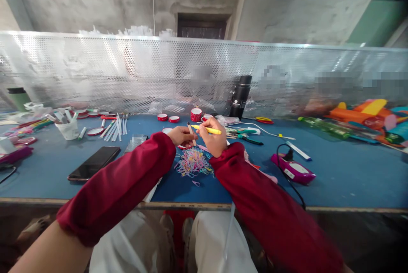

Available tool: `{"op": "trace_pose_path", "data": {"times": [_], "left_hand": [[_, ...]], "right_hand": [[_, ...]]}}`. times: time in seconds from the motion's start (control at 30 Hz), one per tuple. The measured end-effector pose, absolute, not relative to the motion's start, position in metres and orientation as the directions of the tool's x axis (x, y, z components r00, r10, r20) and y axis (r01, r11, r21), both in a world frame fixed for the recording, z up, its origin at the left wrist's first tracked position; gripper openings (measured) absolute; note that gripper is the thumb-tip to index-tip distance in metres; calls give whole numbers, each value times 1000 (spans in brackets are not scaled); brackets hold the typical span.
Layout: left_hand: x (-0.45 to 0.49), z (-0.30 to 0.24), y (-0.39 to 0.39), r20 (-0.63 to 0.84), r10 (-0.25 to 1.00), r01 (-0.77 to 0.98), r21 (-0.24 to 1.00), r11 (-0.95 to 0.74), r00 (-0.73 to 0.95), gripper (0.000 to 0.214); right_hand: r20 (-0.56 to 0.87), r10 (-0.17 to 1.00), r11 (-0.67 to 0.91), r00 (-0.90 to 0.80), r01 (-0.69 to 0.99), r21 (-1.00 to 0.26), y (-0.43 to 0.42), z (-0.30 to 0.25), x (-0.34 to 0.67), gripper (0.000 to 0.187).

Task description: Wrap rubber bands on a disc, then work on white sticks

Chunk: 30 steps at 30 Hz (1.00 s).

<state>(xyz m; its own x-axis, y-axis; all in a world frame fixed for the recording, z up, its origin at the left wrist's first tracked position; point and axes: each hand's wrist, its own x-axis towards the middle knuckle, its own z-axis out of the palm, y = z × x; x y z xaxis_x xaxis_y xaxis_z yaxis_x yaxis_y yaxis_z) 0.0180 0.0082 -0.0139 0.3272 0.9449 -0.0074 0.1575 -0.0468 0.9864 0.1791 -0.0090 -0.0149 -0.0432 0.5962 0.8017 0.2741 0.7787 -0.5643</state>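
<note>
My left hand (180, 135) is closed round a thin wooden stick (192, 134) with a dark upper end, held upright above the table. In my right hand (211, 140) there is a yellow marker pen (211, 130), its tip pointing left at the stick; whether they touch I cannot tell. Just below both hands lies a heap of small pastel rubber bands (194, 162). Behind the hands stand rolls of red tape (196, 114).
A black phone (94, 163) and a cup of markers (67, 130) lie to the left, with several white sticks (116, 128). A black bottle (240, 98) stands behind. Pliers (250, 139) and a purple device with a cable (293, 169) are on the right. Perforated metal panels line the back.
</note>
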Motion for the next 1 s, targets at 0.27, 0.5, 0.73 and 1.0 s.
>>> {"op": "trace_pose_path", "data": {"times": [0.27,0.5,0.73,1.0], "left_hand": [[17,-14,8,9,938,183,980,-76,345,26],[18,-13,7,13,933,207,974,-93,360,24],[19,-13,7,20,934,213,972,-102,356,26],[19,-13,5,27,933,205,973,-106,358,28]], "right_hand": [[831,548,799,-97,356,-485,-7,-17,180,9],[830,548,800,-108,358,-482,-3,-20,180,9],[824,555,794,-114,367,-484,-3,-20,180,10],[820,561,788,-116,380,-485,-1,-21,180,11]]}}
